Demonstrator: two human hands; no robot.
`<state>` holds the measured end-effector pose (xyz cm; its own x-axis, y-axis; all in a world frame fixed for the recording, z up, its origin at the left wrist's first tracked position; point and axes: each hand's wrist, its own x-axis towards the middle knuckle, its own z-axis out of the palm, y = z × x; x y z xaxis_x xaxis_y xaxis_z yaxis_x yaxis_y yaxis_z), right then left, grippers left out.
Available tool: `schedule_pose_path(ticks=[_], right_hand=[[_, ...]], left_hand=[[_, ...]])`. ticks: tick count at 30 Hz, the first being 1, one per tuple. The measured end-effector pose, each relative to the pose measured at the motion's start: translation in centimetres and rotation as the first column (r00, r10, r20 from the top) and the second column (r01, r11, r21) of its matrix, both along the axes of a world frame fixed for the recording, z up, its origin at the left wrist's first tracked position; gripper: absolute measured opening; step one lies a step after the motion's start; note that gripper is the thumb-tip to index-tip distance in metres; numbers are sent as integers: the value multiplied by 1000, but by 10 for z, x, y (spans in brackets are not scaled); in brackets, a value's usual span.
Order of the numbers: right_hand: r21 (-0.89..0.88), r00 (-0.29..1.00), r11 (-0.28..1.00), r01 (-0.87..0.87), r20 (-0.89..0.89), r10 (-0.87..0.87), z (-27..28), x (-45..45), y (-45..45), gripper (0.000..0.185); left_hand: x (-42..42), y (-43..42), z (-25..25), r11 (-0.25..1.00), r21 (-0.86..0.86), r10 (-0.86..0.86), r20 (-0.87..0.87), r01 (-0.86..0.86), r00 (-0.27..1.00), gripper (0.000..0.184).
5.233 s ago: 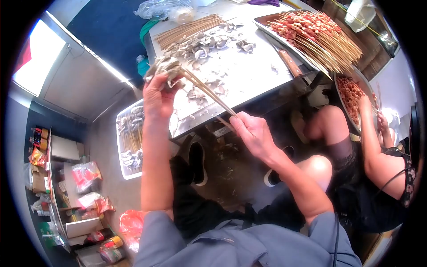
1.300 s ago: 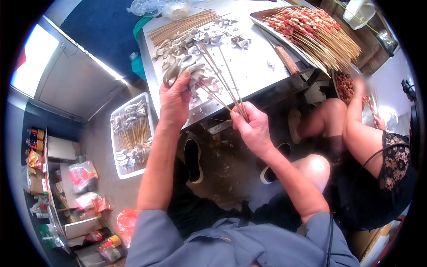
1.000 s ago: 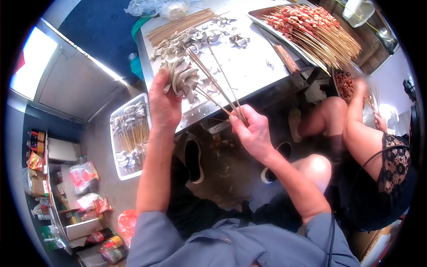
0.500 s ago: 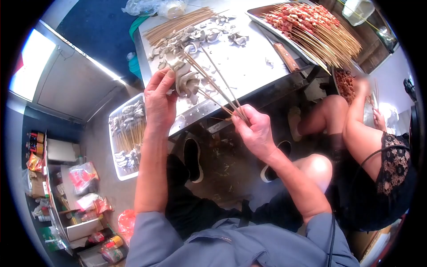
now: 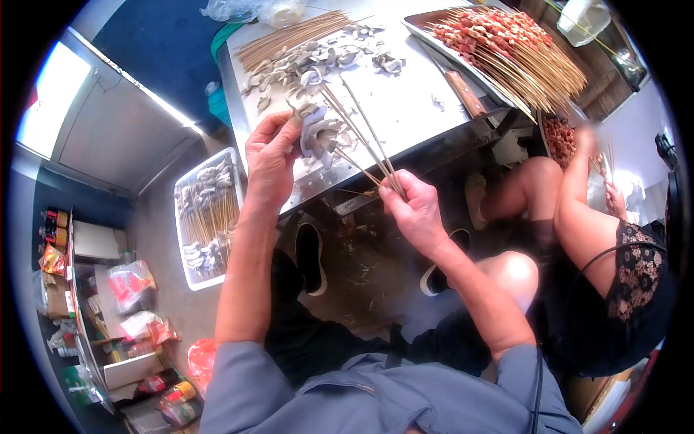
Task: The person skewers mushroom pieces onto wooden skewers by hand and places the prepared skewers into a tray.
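Left hand: the left hand (image 5: pixel 270 155) has thumb and fingertips pinched together on the left edge of a mushroom bunch (image 5: pixel 320 136).
Mushroom bunch: hangs to the right of the left fingertips, above the near edge of the table (image 5: pixel 419 94).
Right hand: the right hand (image 5: pixel 413 211) is clamped around the lower part of several thin sticks (image 5: pixel 356 133).
Stick position: upper ends fan out toward the table; one stick meets the bunch's lower right side. Whether it pierces: cannot tell.
Table surface: loose mushroom pieces (image 5: pixel 325 59) beside a row of bare sticks (image 5: pixel 293 40).
Floor, left: white tray (image 5: pixel 206 283) with filled skewers.
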<state>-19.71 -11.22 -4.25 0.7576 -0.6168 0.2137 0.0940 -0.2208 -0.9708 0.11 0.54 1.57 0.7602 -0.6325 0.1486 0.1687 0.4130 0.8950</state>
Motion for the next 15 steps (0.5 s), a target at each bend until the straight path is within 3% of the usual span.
schedule_pose_path(ticks=[6,11,13,15], right_hand=[[100,997,993,-58,-35,62,0,0,-1,9],[453,986,880,-145,-7,166,17,-2,3,6],[444,982,882,-157,-25,187,15,0,0,7],[188,993,976,-111,-23,117,7,5,0,9]], left_hand=[[10,1,-14,998,56,-7,3,7,1000,12],[-1,-1,-14,997,68,-31,-13,31,999,12],[2,0,-9,995,98,-32,10,31,999,12],[1,0,-10,997,74,-21,-12,22,1000,12]])
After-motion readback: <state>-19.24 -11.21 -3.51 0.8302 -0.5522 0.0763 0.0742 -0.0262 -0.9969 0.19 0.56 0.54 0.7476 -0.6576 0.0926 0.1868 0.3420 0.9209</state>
